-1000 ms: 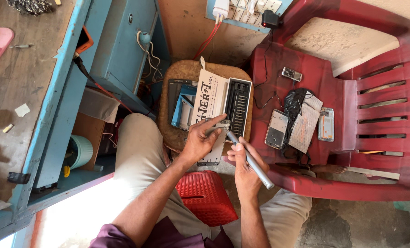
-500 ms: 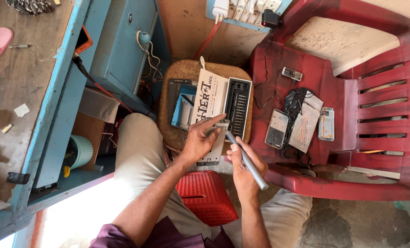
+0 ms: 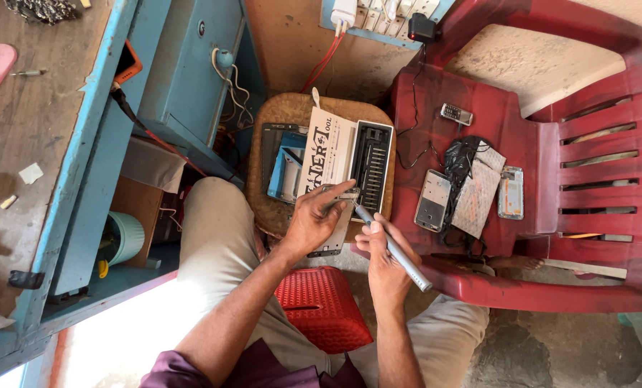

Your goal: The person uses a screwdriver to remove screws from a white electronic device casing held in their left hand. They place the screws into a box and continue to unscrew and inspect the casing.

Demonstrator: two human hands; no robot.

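My left hand (image 3: 315,219) grips a thin grey phone frame (image 3: 337,228), holding it over the front edge of a small round wooden stool (image 3: 281,115). My right hand (image 3: 382,251) holds a slim silver screwdriver (image 3: 396,250), its tip touching the top of the phone frame. On the stool lie an open white screwdriver-bit case (image 3: 371,162) with its printed lid (image 3: 326,158), a blue box (image 3: 289,165) and a dark flat panel (image 3: 271,154).
A red plastic chair (image 3: 551,187) on the right carries phone parts, a small keypad phone (image 3: 455,114) and a black bag (image 3: 461,162). A red plastic stool (image 3: 321,305) sits under me. A blue workbench (image 3: 84,144) stands left; a power strip (image 3: 386,14) hangs above.
Both hands stay on the phone frame; the screwdriver has shifted slightly in my right hand. Nothing else has moved.
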